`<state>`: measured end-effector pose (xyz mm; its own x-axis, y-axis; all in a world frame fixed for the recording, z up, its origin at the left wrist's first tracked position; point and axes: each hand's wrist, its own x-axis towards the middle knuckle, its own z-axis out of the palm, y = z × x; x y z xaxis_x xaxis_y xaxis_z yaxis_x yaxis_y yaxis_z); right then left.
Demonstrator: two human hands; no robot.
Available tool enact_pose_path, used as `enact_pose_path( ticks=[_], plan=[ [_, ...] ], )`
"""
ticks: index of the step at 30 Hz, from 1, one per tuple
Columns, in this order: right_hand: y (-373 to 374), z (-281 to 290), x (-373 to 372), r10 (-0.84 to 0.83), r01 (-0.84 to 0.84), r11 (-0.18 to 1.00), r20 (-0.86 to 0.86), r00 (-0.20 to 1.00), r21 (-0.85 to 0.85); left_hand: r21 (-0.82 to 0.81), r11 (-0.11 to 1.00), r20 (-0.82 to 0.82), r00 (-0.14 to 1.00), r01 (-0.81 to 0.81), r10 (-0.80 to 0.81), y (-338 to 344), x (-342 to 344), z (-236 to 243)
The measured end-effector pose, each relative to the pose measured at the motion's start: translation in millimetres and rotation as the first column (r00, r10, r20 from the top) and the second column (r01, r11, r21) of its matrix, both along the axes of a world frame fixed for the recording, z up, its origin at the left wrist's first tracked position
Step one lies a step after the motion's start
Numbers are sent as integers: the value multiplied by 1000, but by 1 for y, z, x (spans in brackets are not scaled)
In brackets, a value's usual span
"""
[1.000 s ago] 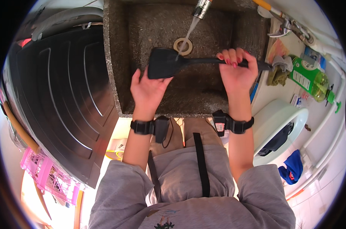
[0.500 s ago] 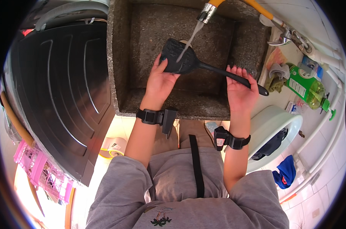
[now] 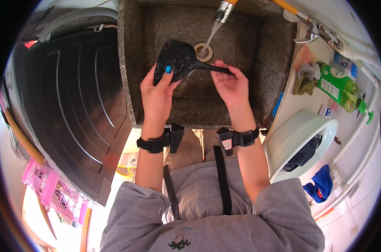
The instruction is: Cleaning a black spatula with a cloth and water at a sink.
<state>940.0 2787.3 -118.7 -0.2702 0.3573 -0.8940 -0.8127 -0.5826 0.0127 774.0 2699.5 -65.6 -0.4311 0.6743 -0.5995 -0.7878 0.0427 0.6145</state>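
Note:
A wet black spatula [image 3: 180,56] is held over the dark stone sink [image 3: 207,112]. My left hand [image 3: 159,92] grips its wide blade, the thumb with a blue nail lying across the face. Around the handle, the fingers of my right hand [image 3: 232,84] are closed. Water runs from the metal tap spout [image 3: 224,12] into the pale drain ring [image 3: 203,52], just right of the blade. The stream falls beside the spatula, not on it.
To the left stands a black ridged panel [image 3: 68,105] with a grey hose [image 3: 79,17] behind it. On the right ledge lie a green detergent bottle [image 3: 339,86] and cloths [image 3: 306,80]. A pale basin [image 3: 278,153] with dark fabric sits below, near a blue cloth [image 3: 320,185].
Both hands have moved left with the spatula, taking the blade out of the water stream and uncovering the drain. My right hand is closer to the blade along the handle.

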Motion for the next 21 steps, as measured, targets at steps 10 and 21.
enact_pose_path(
  ticks=[10,21],
  plan=[
    [-13,6,-75,204,-194,979,-239,949,66,61,953,-429,870,296,-242,-18,2,-2],
    [17,-4,-52,-71,77,997,-261,963,14,-27,1000,29,1000,7,-6,-18,4,6]
  ],
)
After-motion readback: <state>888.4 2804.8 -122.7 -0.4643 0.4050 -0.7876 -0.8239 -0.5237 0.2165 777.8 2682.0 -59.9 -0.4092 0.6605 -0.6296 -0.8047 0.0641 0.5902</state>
